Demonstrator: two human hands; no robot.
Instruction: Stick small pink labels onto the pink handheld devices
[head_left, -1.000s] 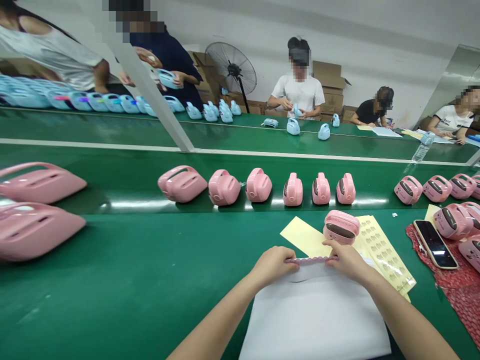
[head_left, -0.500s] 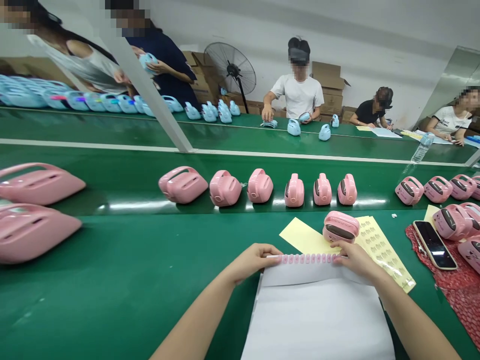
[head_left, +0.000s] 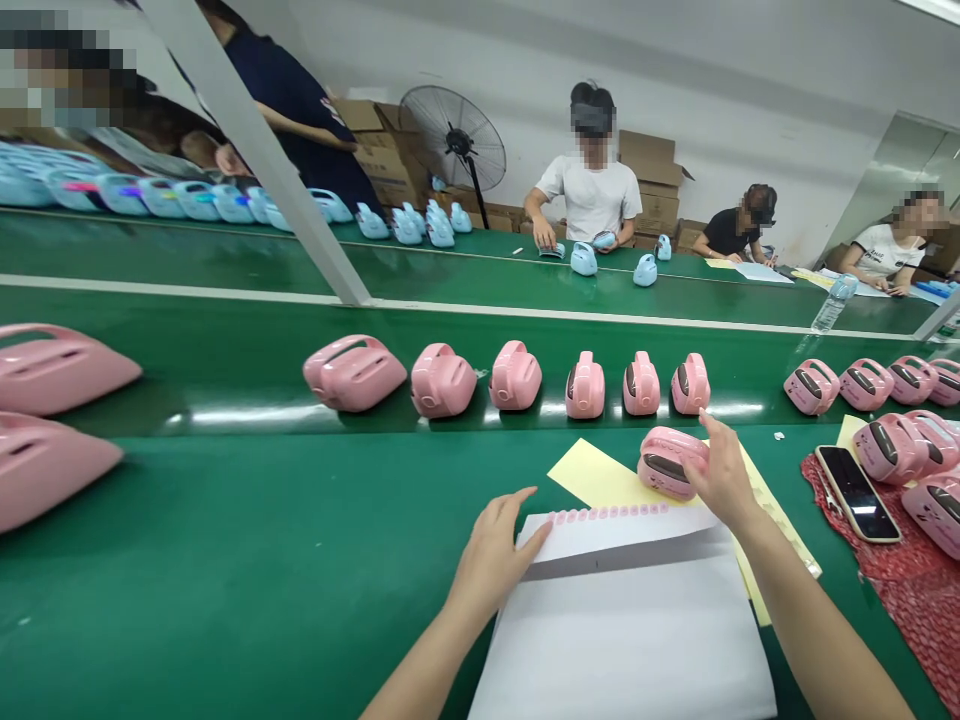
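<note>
A white sheet (head_left: 622, 630) lies on the green belt in front of me, with a strip of small pink stickers (head_left: 611, 513) along its far edge. My left hand (head_left: 495, 555) rests flat on the sheet's left corner, fingers stretched out. My right hand (head_left: 721, 470) has its fingers against the right side of a pink handbag-shaped device (head_left: 667, 462) that lies on yellow sticker sheets (head_left: 600, 475), the index finger raised. Whether the hand grips the device I cannot tell.
A row of pink devices (head_left: 517, 378) stands across the belt beyond. More pink devices (head_left: 900, 445) and a phone (head_left: 855, 492) lie on a red cloth (head_left: 919, 590) at right. Large pink shells (head_left: 52, 365) sit at left. People work on blue devices (head_left: 585, 258) on the far belt.
My right hand let go of the sticker strip and moved up to the pink device. The strip now lies flat on the sheet under my left hand.
</note>
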